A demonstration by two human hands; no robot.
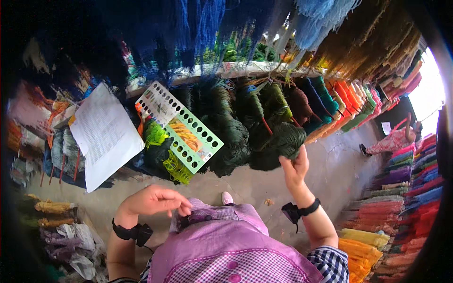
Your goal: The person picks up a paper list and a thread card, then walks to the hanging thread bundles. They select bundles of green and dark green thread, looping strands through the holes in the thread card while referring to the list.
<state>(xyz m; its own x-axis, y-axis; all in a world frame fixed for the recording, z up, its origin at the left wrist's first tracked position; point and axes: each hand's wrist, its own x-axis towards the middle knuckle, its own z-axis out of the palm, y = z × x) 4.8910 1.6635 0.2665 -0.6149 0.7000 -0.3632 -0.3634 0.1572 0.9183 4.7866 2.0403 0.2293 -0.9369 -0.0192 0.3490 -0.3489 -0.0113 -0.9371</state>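
Observation:
Dark green yarn skeins hang in a row in front of me. My right hand (296, 170) is closed on the lower end of one dark green yarn skein (278, 144), its thumb on the near side and its other fingers partly hidden. My left hand (155, 202) holds nothing and hovers before my purple apron (217, 240), its fingers stretched out and slightly bent. Left of the dark skeins, a green and white card with punched holes (200, 137) lies over the yarn. Bright lime yarn (177, 169) shows along its lower edge.
White printed sheets (106, 137) hang at the left. Blue yarn (203, 28) hangs overhead. Orange skeins (347, 96) continue the row rightward. Stacked coloured yarn (377, 212) lines the right side, where another person (394, 141) is farther off. Plastic-wrapped bundles (80, 245) are at lower left.

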